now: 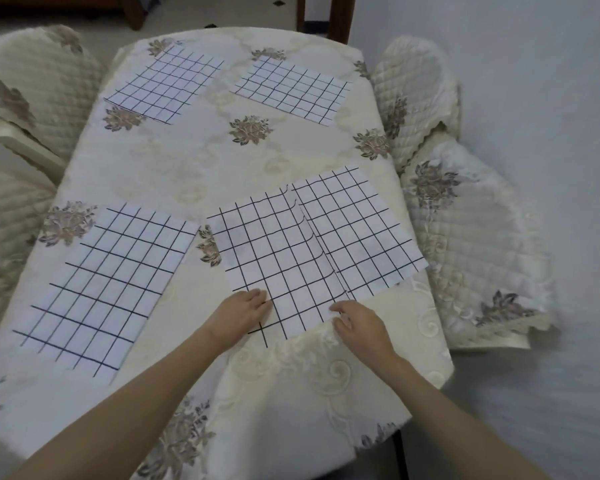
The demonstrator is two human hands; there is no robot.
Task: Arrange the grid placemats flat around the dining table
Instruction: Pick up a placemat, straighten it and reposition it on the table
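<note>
Left hand (245, 311) flat, fingers straight, pressing near edge of near-right placemat (312, 244). Right hand (359, 323) at same edge, fingers loosely curled, fingertips on mat; pinch or mere touch cannot be told. Mat carries raised fold ridge down its middle. Near-left placemat (108, 282), far-left placemat (165, 83), far-right placemat (291, 90) lie flat on floral tablecloth (187, 161). Quilted chair covers (426, 109) flank table.

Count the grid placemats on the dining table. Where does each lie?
4: far-left placemat, far-right placemat, near-left placemat, and near-right placemat, creased, with both hands at its near edge. None seems hidden.
</note>
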